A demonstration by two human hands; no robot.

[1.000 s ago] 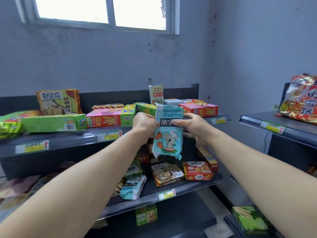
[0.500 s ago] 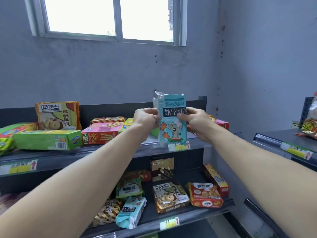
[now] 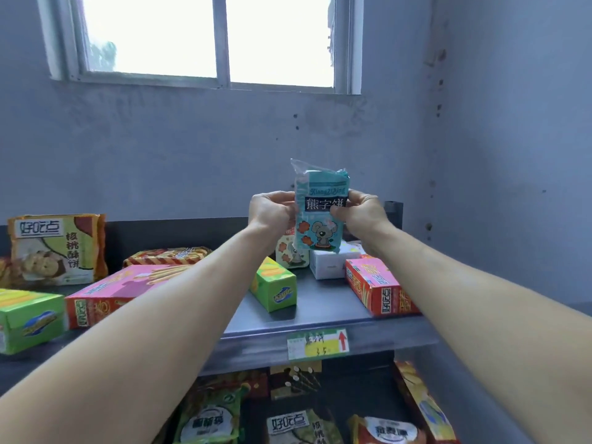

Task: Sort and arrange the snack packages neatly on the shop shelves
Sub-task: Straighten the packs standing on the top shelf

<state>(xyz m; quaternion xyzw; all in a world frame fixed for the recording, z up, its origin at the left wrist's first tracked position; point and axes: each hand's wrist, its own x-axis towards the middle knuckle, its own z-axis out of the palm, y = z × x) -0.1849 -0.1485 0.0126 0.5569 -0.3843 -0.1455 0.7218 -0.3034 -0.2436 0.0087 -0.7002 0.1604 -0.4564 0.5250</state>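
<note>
Two hands, my left hand (image 3: 270,211) and right hand (image 3: 363,214), hold the teal koala packet (image 3: 322,224) upright above the top shelf (image 3: 323,314), fingers (image 3: 340,213) pinching its side edges.

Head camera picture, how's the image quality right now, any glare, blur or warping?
Head view: the window is blown out to white. The teal koala packet, pinched between the left hand and right hand, is sharp enough to read its print. The wide lens stretches both forearms toward the bottom corners. The lower-shelf packages sit in shadow and look soft.
</note>
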